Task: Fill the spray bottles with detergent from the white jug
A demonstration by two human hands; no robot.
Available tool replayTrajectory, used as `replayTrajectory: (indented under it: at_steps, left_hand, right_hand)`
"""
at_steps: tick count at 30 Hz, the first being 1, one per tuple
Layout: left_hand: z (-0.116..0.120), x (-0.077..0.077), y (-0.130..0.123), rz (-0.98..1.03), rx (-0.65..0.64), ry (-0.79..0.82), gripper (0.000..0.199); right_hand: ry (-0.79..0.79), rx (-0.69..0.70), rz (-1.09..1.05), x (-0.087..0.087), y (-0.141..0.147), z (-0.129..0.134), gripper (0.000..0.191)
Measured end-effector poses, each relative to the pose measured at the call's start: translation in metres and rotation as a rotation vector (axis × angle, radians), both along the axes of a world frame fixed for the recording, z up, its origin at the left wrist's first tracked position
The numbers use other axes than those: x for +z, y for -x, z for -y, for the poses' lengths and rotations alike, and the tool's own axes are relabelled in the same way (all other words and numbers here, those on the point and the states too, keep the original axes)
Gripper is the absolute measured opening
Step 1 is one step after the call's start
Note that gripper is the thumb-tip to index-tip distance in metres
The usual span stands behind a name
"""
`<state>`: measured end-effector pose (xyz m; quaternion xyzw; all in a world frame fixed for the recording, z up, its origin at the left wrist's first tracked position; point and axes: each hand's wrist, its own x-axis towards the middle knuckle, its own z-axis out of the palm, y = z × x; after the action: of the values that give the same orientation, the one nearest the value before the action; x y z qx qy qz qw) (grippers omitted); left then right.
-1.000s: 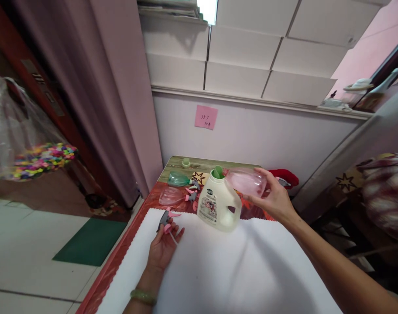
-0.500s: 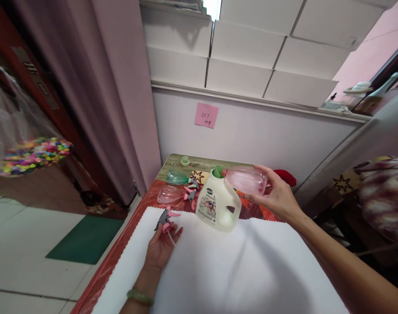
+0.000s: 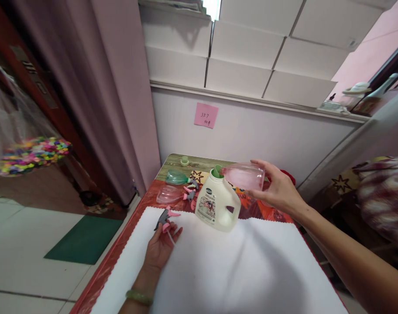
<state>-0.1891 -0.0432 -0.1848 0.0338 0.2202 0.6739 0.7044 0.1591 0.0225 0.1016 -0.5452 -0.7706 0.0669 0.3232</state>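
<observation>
And here's the pink bottle, lying near-level in midair, long axis running L–R, neck toward the jug and base out to the R. R hand has it pinched at the base end, fingers on top, thumb below. Neck's right at the green spout in the jug's mouth; can't tell if they touch. R hand's much nearer the bottle; L hand, palm up, pinches a spray head w/ tube, front-left of the jug, over the white mat on the worktop.
</observation>
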Motion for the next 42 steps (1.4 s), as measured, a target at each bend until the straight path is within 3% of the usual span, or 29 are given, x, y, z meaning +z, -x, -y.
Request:
replayTrajectory:
  at_steps: [20,25,30,42]
  left_hand:
    - [0.000,0.000,0.001,0.035,-0.009,0.004,0.028]
    - [0.000,0.004,-0.002,0.011,0.022,0.046,0.031]
    - [0.000,0.004,-0.002,-0.001,0.014,0.059,0.031]
    - [-0.001,-0.003,0.002,0.017,-0.014,0.029,0.030]
  right_hand:
    - [-0.005,0.085,0.304,0.043,0.010,-0.012,0.084]
    - [0.061,0.046,0.342,0.059,0.019,-0.014,0.091]
    - [0.099,0.040,0.369,0.074,0.027,-0.019,0.085]
    - [-0.028,0.127,0.421,0.089,0.043,-0.047,0.079]
